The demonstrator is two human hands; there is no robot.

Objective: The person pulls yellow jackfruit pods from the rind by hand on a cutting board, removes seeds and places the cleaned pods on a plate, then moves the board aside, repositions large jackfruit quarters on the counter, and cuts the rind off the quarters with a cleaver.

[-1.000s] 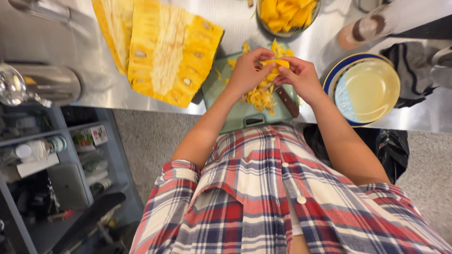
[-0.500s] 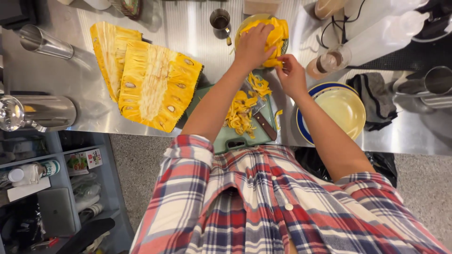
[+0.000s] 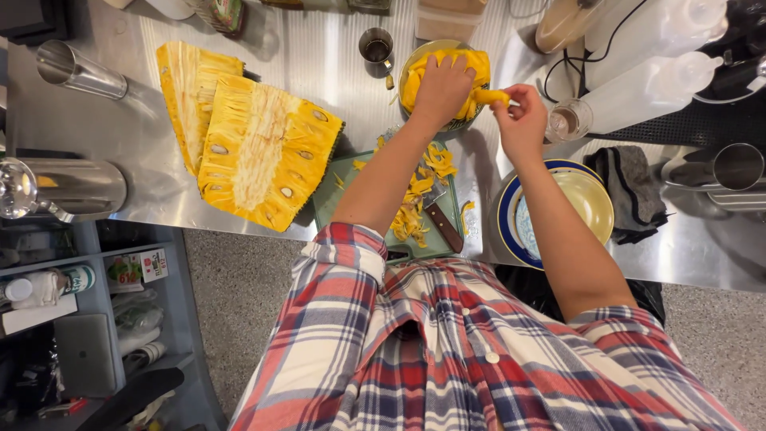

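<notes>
Yellow jackfruit pod (image 3: 488, 96) pinched in right hand (image 3: 523, 128) fingertips, beside round metal bowl (image 3: 415, 60) near steel counter's (image 3: 319, 56) far edge. Left hand (image 3: 440, 88) spread flat, palm down, on pods in bowl. Best: keep grip light, release over bowl centre.

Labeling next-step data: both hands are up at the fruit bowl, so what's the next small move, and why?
Probably drop the pod into the bowl. The right hand pinches it just beside the rim, the left hand already rests on the yellow pieces inside, and the bowl holds similar pods.
</notes>
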